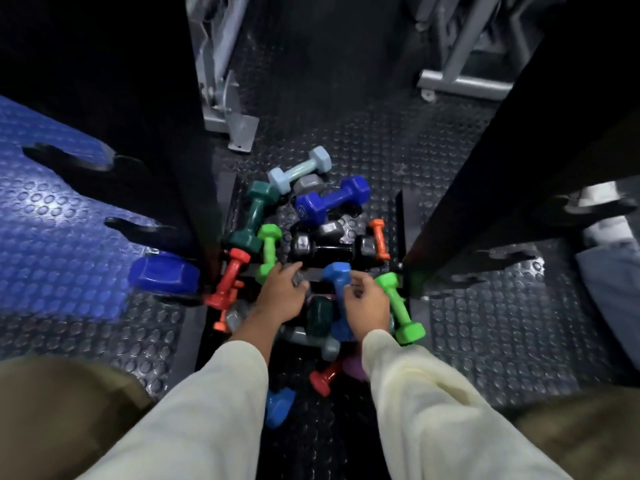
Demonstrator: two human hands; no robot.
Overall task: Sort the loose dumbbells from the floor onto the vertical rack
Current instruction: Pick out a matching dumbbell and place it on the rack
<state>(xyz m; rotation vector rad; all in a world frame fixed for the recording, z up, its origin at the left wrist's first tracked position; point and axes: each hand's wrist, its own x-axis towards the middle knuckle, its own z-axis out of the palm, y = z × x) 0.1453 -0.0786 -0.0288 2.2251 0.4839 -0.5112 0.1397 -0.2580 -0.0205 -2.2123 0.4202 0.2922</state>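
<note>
Several loose dumbbells lie piled on the studded floor between the two black uprights of the rack [491,174]. Among them are a black one [332,249], a dark blue one [332,199], a pale blue one [299,169], a teal one [254,216], green ones [268,249] [400,308] and a red one [228,277]. My left hand [280,296] reaches into the pile, its fingers curled over a small grey dumbbell [300,281]. My right hand [367,308] grips the handle of a mid-blue dumbbell [337,275]. A big blue dumbbell [162,275] rests on a low left rack peg.
Black rack pegs [69,157] jut out at the left over a blue mat [52,237]. Grey machine frames [225,98] [460,84] stand behind the pile. Another person's leg and shoe [602,216] are at the right edge. More dumbbells [323,375] lie between my arms.
</note>
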